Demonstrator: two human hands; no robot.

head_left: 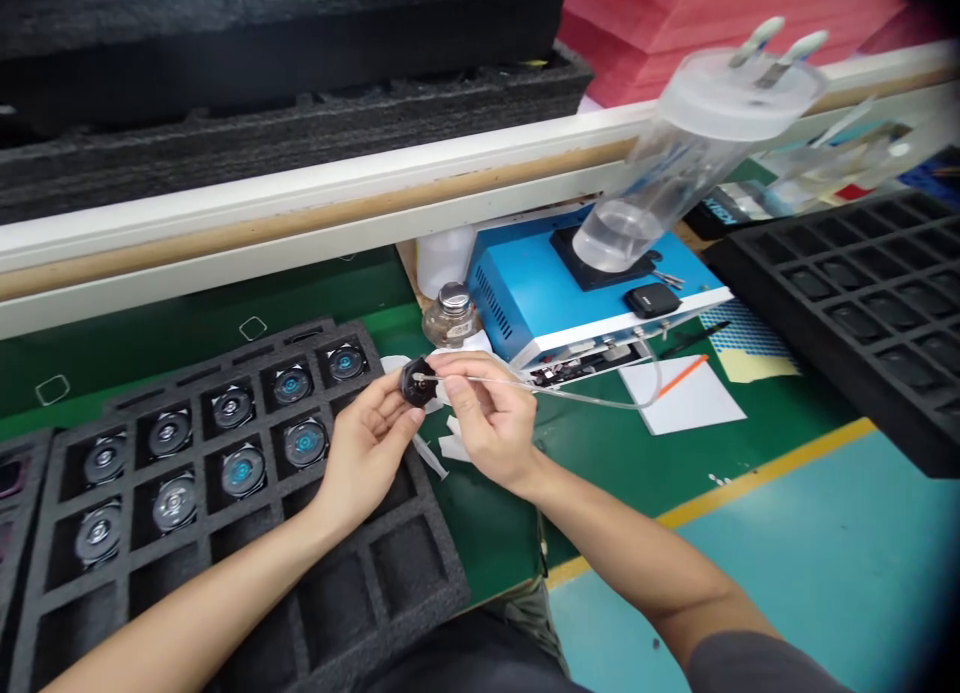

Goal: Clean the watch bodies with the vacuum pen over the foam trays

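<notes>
My left hand (pixel 373 441) is closed round the edge of a small black round part (pixel 417 382) that looks like a watch body, held up over the tray's corner. My right hand (pixel 493 413) pinches a thin clear tube (pixel 577 397) near its end. The tube's pale tip lies against the face of the black part; whether it touches I cannot tell. From my fingers the tube runs right and loops up to a blue machine (pixel 517 283). Below my left hand is a black foam tray (pixel 442 563) with several round watch-like parts (pixel 306 441) in its pockets.
A clear cylinder (pixel 637 213) stands on the blue machine. A glass jar with a metal lid (pixel 452 313) is left of it. White paper with an orange stick (pixel 682 376) lies to the right. Another foam tray (pixel 862 273) overhangs the right side. A white shelf rail (pixel 300 213) crosses behind.
</notes>
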